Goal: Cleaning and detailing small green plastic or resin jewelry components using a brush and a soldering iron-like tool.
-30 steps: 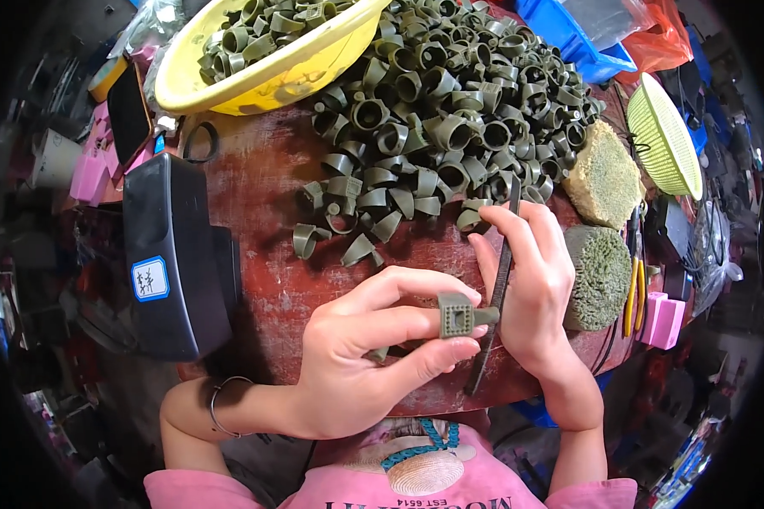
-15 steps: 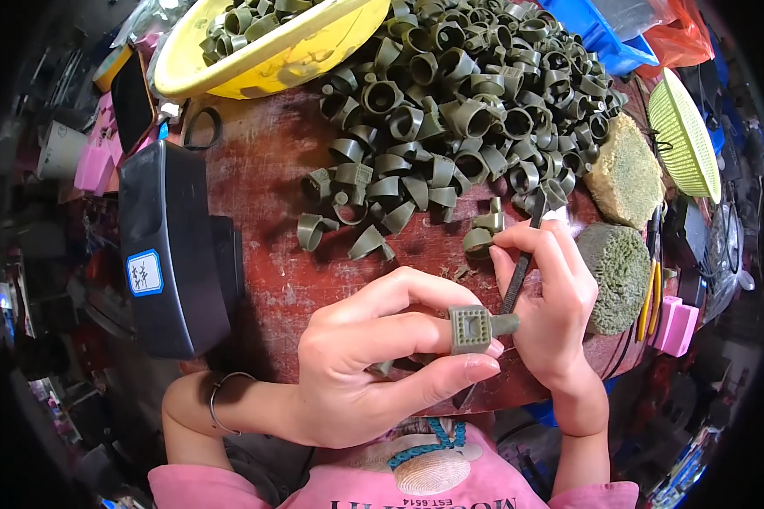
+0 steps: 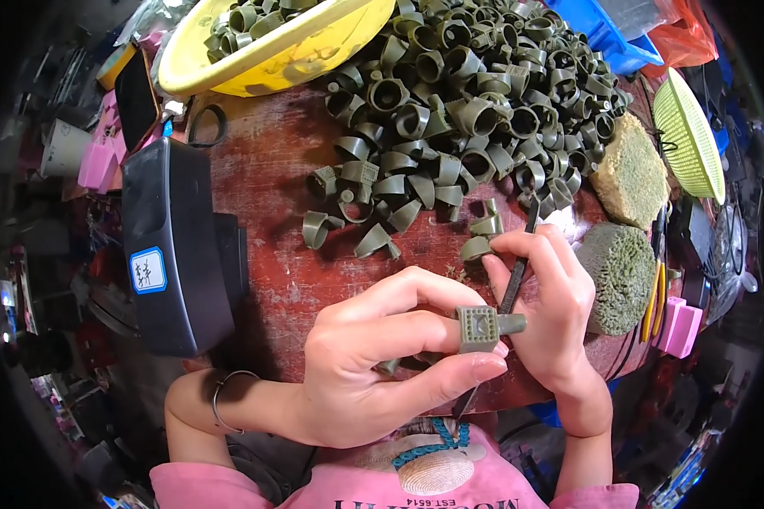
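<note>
A green wax-like ring (image 3: 477,329) with a square, dotted-border face and a short stub sits at the fingertips of my left hand (image 3: 382,356), whose fingers are closed on it. My right hand (image 3: 543,305) grips a thin dark file (image 3: 515,284) between thumb and fingers. The file slants from the ring pile down past the held ring toward my body, passing behind the ring; whether it touches the ring I cannot tell. Just beyond my right thumb, a loose green ring (image 3: 475,248) lies on the red tabletop (image 3: 289,271).
A large pile of green rings (image 3: 475,110) covers the table's far side, beside a yellow basin (image 3: 289,64) holding more. At left stands a black box-shaped device (image 3: 174,254). Two rough round blocks, one tan (image 3: 632,170), one green (image 3: 615,280), and a green basket (image 3: 688,136) are at right.
The whole view has shifted slightly to the right. The file has slid a little toward my body; my left hand keeps its hold on the ring.
</note>
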Demonstrator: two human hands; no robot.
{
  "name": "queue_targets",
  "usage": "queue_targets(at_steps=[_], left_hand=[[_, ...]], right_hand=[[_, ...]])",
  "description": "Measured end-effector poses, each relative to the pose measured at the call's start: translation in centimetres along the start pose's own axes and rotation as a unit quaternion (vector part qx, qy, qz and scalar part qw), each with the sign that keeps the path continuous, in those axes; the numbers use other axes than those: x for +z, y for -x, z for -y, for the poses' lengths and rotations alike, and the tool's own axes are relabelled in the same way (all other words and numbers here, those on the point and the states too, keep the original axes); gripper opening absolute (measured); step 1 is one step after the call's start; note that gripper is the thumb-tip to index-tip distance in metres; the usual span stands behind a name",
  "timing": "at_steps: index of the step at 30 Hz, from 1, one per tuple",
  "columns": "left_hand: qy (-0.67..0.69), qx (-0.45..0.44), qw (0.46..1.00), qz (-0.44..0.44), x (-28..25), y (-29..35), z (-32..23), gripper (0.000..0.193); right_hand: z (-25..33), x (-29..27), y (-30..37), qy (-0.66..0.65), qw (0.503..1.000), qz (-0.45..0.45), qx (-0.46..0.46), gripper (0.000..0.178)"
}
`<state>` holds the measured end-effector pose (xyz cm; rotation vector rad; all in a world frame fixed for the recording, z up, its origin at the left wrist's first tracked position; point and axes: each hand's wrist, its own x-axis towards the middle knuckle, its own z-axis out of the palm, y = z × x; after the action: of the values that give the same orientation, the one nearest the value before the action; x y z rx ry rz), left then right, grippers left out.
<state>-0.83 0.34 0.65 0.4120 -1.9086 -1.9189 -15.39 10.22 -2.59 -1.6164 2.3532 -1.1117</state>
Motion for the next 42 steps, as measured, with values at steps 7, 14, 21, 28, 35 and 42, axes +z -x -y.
queue_targets(at_steps=[7,14,21,28,35,42], left_hand=[[0.092,-0.124,0.985,-0.078,0.7,0.2,-0.6,0.008],[0.159,-0.132,0.977,-0.057,1.2,0.3,0.5,0.022],[0.131,-0.165,0.977,-0.018,2.1,-0.1,0.5,0.032],[0.084,-0.178,0.98,-0.012,2.3,0.3,1.0,0.028],[0.087,-0.222,0.971,0.025,2.6,0.0,1.0,0.029],[0.103,-0.266,0.958,0.031,2.9,-0.1,1.5,0.027]], right_hand=[[-0.9,-3.1,-0.2,-0.107,0.992,-0.062,0.024,0.019],[-9.9,-10.6,2.4,0.252,0.915,-0.26,0.178,0.015],[-15.1,-10.7,1.7,0.105,0.945,-0.192,0.241,0.033],[-9.1,-12.3,3.9,-0.09,0.917,-0.314,0.229,0.029],[-2.9,-9.6,11.8,0.023,0.957,-0.126,0.26,0.035],[-2.2,-7.7,11.9,0.108,0.965,-0.146,0.188,0.038]])
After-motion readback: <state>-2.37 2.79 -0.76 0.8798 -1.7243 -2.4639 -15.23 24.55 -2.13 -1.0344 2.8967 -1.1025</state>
